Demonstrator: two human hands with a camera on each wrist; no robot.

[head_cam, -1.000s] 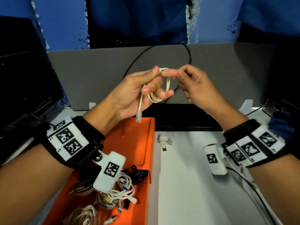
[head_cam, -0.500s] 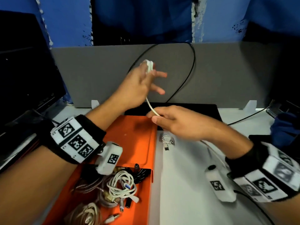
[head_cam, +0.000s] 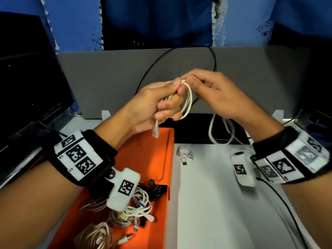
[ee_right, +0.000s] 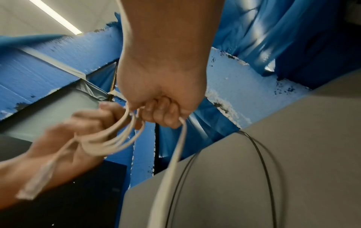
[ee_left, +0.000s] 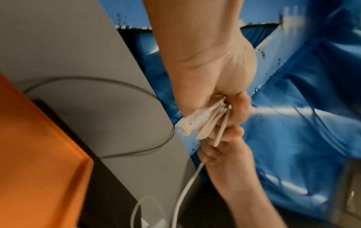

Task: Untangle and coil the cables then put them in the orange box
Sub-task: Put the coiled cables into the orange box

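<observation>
Looking nearest first, we see the orange box (head_cam: 143, 159) at our left forearm with coiled cables (head_cam: 136, 209) already heaped at its near end, so it sits within easy reach for a drop. Beyond it a small white coil (head_cam: 184, 152) lies on the surface (head_cam: 215, 203), not yet boxed. Farther out, both hands work in the air above the box's far end: our left hand (head_cam: 152, 105) curls its fingers round the loops of the white cable (head_cam: 187, 101), plug dangling below, we judge to keep the coil from springing apart, while our right hand (head_cam: 212, 92) pinches the strand at the top to lay another turn. Only the right wrist view shows the free length (ee_right: 173, 154) trailing down from those curled fingers.
</observation>
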